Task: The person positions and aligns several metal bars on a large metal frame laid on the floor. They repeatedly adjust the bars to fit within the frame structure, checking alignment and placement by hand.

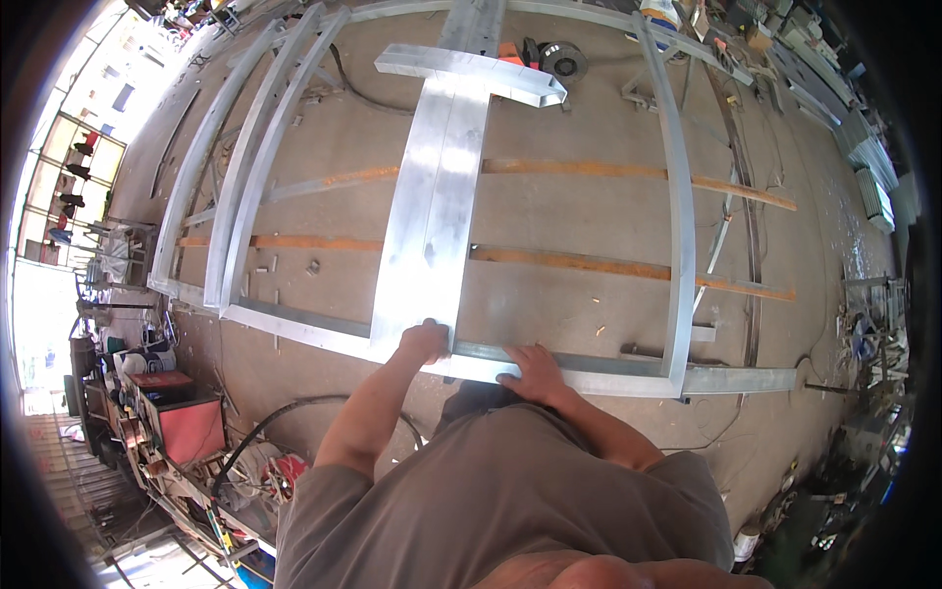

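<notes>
A large rectangular frame of silvery metal tube [309, 329] lies before me, raised above the floor. Two wide metal tubes [440, 184] run side by side across its middle, and a short bundle of square tubes [471, 72] rests crosswise over their far part. My left hand [427, 341] is curled at the near end of the wide tubes, its fingertips hidden. On the near rail, to the right, rests my right hand [535, 372], its thumb and fingers spread over the metal.
Rusty steel bars [574, 260] cross beneath the frame. Beyond it stands an orange tool with a round disc [564, 62]. A red box [184, 427] and a black hose [294, 403] are at the near left. Metal stock [872, 166] lies at the far right.
</notes>
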`<act>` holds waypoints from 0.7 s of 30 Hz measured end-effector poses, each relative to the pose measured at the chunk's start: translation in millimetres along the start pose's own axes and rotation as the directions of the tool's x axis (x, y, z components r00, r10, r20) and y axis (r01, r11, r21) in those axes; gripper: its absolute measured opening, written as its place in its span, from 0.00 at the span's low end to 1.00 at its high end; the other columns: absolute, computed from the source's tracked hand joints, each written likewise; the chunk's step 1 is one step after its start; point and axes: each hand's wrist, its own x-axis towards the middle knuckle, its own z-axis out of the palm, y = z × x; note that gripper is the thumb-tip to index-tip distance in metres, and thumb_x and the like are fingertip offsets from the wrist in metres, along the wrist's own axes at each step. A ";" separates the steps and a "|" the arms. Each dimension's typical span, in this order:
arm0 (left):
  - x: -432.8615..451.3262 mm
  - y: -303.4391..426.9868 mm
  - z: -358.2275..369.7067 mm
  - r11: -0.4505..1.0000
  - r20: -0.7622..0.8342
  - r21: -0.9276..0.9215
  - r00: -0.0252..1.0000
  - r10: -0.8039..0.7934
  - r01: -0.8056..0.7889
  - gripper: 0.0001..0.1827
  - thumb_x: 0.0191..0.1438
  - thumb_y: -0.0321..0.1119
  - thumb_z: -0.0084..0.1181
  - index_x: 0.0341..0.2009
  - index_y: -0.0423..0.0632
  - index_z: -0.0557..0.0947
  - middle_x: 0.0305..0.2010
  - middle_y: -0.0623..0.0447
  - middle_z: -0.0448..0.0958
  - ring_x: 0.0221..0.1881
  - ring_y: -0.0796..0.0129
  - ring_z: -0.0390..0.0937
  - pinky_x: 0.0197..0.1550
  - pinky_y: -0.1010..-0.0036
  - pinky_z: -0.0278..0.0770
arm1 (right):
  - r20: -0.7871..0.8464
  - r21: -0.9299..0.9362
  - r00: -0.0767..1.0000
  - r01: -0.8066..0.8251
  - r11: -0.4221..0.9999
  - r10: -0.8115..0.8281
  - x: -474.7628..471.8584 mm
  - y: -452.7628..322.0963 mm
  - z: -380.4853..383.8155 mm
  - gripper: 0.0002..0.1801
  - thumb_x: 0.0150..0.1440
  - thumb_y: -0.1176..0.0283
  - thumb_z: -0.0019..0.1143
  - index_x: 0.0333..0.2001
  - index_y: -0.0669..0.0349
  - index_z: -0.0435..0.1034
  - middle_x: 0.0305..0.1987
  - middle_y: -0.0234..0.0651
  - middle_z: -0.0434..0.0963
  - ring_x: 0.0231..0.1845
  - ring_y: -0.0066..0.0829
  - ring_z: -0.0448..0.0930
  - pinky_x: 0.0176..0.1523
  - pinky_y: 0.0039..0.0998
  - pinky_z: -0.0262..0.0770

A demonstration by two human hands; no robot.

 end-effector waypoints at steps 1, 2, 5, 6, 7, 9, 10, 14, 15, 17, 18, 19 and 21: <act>0.7 -0.1 -0.6 1.000 -0.004 0.002 1.000 0.002 -0.002 0.30 0.61 0.53 0.68 0.61 0.51 0.78 0.64 0.41 0.73 0.64 0.43 0.77 0.62 0.53 0.79 | -0.015 0.010 1.000 0.012 1.000 -0.012 1.0 0.8 0.5 0.40 0.59 0.44 0.63 0.67 0.57 0.70 0.64 0.47 0.78 0.67 0.50 0.75 0.76 0.56 0.61; 0.5 -0.1 -0.1 1.000 -0.006 0.004 1.000 0.004 -0.004 0.30 0.60 0.53 0.68 0.61 0.51 0.78 0.63 0.41 0.73 0.64 0.43 0.77 0.62 0.52 0.79 | -0.020 0.015 1.000 0.009 1.000 -0.009 0.8 1.3 1.5 0.39 0.59 0.43 0.63 0.67 0.56 0.71 0.63 0.47 0.78 0.66 0.50 0.76 0.75 0.55 0.62; 0.9 -0.2 -0.4 1.000 0.003 0.011 1.000 0.001 -0.001 0.30 0.60 0.53 0.68 0.62 0.51 0.78 0.64 0.41 0.73 0.63 0.43 0.77 0.61 0.52 0.80 | -0.092 0.008 0.995 0.039 0.999 -0.038 1.0 1.3 4.7 0.35 0.59 0.46 0.65 0.62 0.58 0.74 0.60 0.46 0.79 0.63 0.50 0.77 0.70 0.51 0.69; 1.2 0.0 -0.3 1.000 0.010 0.020 1.000 -0.005 0.005 0.31 0.60 0.53 0.68 0.62 0.51 0.78 0.64 0.41 0.73 0.63 0.43 0.77 0.61 0.52 0.80 | -0.138 0.040 0.989 0.065 0.997 -0.058 1.1 1.7 5.6 0.34 0.59 0.47 0.65 0.61 0.58 0.74 0.59 0.46 0.80 0.62 0.50 0.77 0.68 0.50 0.70; 1.3 -0.1 -0.1 1.000 0.005 0.013 1.000 0.003 -0.003 0.31 0.60 0.54 0.68 0.61 0.52 0.78 0.64 0.41 0.73 0.63 0.43 0.78 0.61 0.52 0.80 | -0.159 0.059 0.986 0.068 0.996 -0.058 1.3 1.7 6.2 0.32 0.59 0.48 0.66 0.60 0.58 0.75 0.58 0.46 0.81 0.61 0.50 0.78 0.67 0.49 0.71; 1.0 -1.3 1.2 1.000 0.000 0.021 1.000 0.005 -0.005 0.31 0.60 0.54 0.68 0.61 0.52 0.78 0.63 0.41 0.73 0.63 0.43 0.78 0.61 0.52 0.80 | -0.202 0.085 0.977 0.081 0.993 -0.062 3.6 1.8 6.7 0.29 0.59 0.52 0.67 0.58 0.59 0.76 0.56 0.46 0.82 0.59 0.50 0.79 0.64 0.47 0.73; 1.1 -1.9 2.1 1.000 -0.006 0.014 1.000 0.012 -0.012 0.31 0.60 0.54 0.68 0.61 0.52 0.78 0.63 0.41 0.74 0.63 0.43 0.78 0.61 0.52 0.80 | -0.225 0.091 0.972 0.090 0.992 -0.068 5.8 1.6 6.6 0.27 0.60 0.54 0.67 0.56 0.60 0.77 0.54 0.46 0.82 0.57 0.50 0.80 0.63 0.47 0.74; 2.1 -6.8 7.8 0.999 -0.044 0.001 0.998 0.044 -0.044 0.30 0.60 0.55 0.68 0.60 0.52 0.78 0.62 0.41 0.74 0.62 0.43 0.78 0.60 0.52 0.80 | -0.279 0.090 0.960 0.037 0.995 -0.011 19.0 -7.4 6.0 0.21 0.62 0.58 0.66 0.53 0.61 0.77 0.47 0.45 0.84 0.49 0.51 0.83 0.57 0.46 0.78; 2.6 -8.9 9.5 0.998 -0.057 0.001 0.997 0.055 -0.055 0.30 0.60 0.55 0.68 0.60 0.52 0.78 0.62 0.41 0.74 0.62 0.44 0.78 0.60 0.52 0.80 | -0.301 0.170 0.954 0.041 0.985 0.012 23.4 -12.4 6.7 0.21 0.62 0.59 0.65 0.52 0.62 0.77 0.46 0.46 0.83 0.48 0.51 0.83 0.56 0.46 0.79; 1.8 -13.7 14.5 0.995 -0.103 -0.030 0.991 0.090 -0.094 0.30 0.59 0.55 0.68 0.58 0.52 0.79 0.61 0.42 0.75 0.61 0.44 0.79 0.59 0.52 0.80 | -0.254 0.350 0.956 -0.051 0.935 0.148 35.1 -25.0 9.6 0.19 0.63 0.61 0.63 0.51 0.63 0.77 0.44 0.46 0.83 0.46 0.51 0.83 0.53 0.45 0.80; 1.7 -16.9 16.1 0.994 -0.125 -0.036 0.987 0.100 -0.105 0.29 0.59 0.55 0.68 0.57 0.51 0.79 0.60 0.42 0.75 0.60 0.44 0.79 0.59 0.52 0.80 | -0.231 0.332 0.955 -0.101 0.938 0.184 45.1 -31.5 11.6 0.20 0.63 0.60 0.63 0.52 0.63 0.77 0.43 0.47 0.83 0.45 0.52 0.83 0.52 0.45 0.80; 1.4 -20.0 18.0 0.990 -0.148 -0.048 0.982 0.121 -0.130 0.29 0.59 0.56 0.68 0.56 0.51 0.80 0.59 0.42 0.76 0.60 0.44 0.79 0.58 0.52 0.81 | -0.222 0.318 0.954 -0.123 0.940 0.201 55.9 -38.8 15.0 0.20 0.63 0.60 0.62 0.52 0.63 0.77 0.43 0.48 0.83 0.45 0.53 0.83 0.51 0.46 0.81; 0.2 -24.8 21.5 0.984 -0.186 -0.065 0.971 0.150 -0.165 0.28 0.58 0.56 0.68 0.54 0.51 0.80 0.57 0.43 0.76 0.58 0.45 0.80 0.57 0.53 0.81 | -0.204 0.300 0.949 -0.174 0.938 0.241 73.5 -51.3 22.1 0.22 0.63 0.59 0.62 0.54 0.64 0.76 0.44 0.50 0.84 0.46 0.55 0.84 0.51 0.46 0.81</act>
